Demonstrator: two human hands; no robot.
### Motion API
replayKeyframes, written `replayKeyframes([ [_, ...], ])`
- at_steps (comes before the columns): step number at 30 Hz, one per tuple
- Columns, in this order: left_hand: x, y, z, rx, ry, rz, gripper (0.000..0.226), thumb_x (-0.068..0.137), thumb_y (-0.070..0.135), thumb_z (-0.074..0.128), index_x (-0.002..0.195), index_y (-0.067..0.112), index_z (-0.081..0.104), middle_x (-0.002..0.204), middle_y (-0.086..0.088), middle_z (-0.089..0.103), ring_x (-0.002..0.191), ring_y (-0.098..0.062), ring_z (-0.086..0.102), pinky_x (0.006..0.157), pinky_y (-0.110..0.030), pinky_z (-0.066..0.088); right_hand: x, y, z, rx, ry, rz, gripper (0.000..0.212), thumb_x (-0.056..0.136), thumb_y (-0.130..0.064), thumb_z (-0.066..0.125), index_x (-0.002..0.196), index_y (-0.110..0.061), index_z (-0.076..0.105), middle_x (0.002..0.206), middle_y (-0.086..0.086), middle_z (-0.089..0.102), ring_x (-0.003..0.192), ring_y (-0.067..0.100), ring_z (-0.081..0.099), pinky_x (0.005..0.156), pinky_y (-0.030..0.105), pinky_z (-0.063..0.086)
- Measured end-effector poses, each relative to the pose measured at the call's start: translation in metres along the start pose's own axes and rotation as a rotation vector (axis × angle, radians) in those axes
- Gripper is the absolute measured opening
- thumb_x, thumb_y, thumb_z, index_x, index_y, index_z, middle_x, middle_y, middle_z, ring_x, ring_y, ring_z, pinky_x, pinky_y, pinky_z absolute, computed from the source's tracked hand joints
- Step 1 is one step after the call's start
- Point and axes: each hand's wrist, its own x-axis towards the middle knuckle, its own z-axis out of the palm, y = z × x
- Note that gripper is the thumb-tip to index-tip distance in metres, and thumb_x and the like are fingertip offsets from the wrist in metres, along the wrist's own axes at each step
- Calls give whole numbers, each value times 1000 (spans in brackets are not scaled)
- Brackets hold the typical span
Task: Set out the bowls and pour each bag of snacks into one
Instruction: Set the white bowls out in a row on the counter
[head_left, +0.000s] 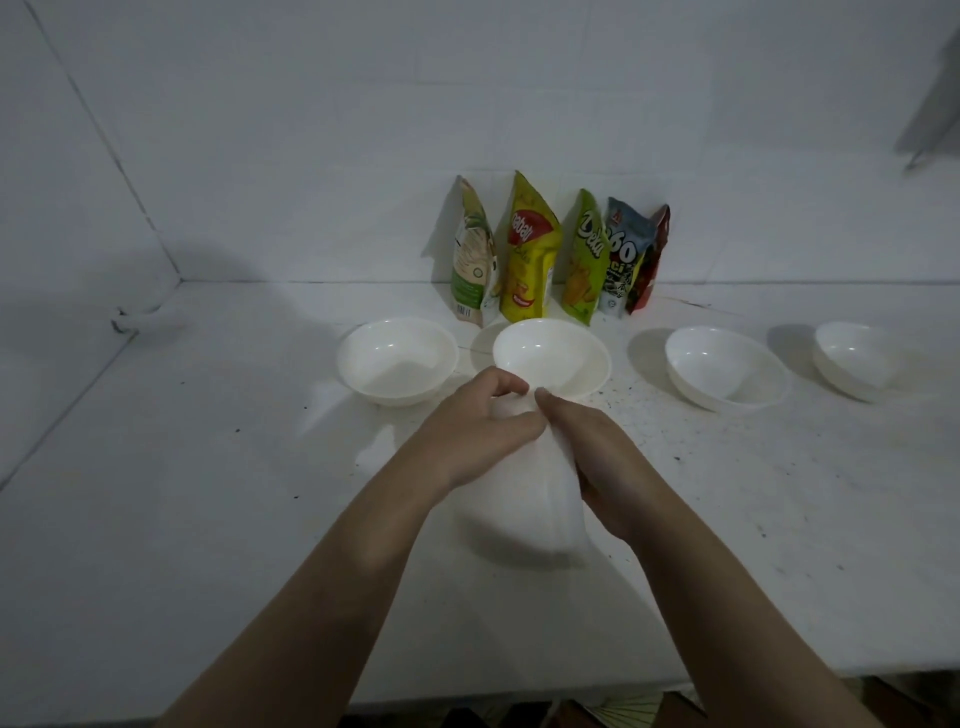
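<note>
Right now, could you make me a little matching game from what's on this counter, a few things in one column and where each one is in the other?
Things:
1. yellow bag
2. white plastic bag
3. dark red bag
4. farthest-right bowl

Places:
A. right end of the row of bags
B. held by both hands
C. alone near the right edge of the view
D. second from the left in the row of bags

Pairs: 1-D, 2-B, 3-A, 4-C

- Five snack bags (558, 249) stand in a row against the wall (311, 130).
- Bowls (397, 361) sit in a line in front of them on the counter (182, 519).
- Both hands (483, 431) meet at the middle bowl (551, 358).
</note>
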Motion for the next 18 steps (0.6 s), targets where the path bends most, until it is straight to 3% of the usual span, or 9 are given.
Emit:
replayKeyframes([
  [2,0,2,0,31,-18,8,40,84,33,64,123,33,52,134,9,53,117,-18,55,99,-40,50,-1,-3,1,-30,-14,-8,35,102,-38,46,87,-37,78,100,-2,77,101,22,72,100,53,51],
  [7,-2,4,0,33,-39,30,37,84,29,65,119,30,52,131,5,55,113,-19,57,93,-37,52,-5,-5,1,-61,-20,-20,29,102,-34,46,104,-23,74,104,8,76,100,27,72,98,52,53],
  [12,3,10,-4,127,-60,29,35,82,27,66,109,27,43,122,4,53,99,-17,58,80,-32,50,-5,-6,0,-173,0,-52,38,100,-32,49,108,-1,69,99,14,75,89,24,74,79,33,60],
  [15,6,6,-7,282,43,66,28,87,21,57,107,24,38,115,2,57,89,-16,57,65,-27,44,-4,-9,-3,-111,66,-36,37,99,-33,52,109,0,68,101,14,75,92,26,73,79,35,60],
  [18,8,-9,-10,298,122,77,21,93,12,44,109,23,39,115,-3,59,89,-19,58,69,-31,44,-5,-11,-12,-60,132,-53,39,99,-34,53,109,1,66,99,15,73,91,30,70,82,42,58],
])
